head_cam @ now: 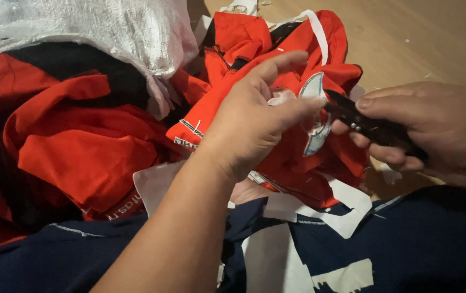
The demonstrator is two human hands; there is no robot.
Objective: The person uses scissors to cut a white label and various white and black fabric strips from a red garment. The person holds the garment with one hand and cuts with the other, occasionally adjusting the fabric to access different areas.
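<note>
I am watching the left hand pinching the white badge on a red garment, its fingers closing together on the fabric edge. The right hand is gripping small black snips, fingers clamped around them, blades touching the badge, above a navy garment lying across the lap

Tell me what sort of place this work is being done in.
Likely a small garment workshop or home sewing spot. Red garments lie heaped beside a white woven sack, and the right hand works black thread snips at cloth pinched by the left hand.
</note>
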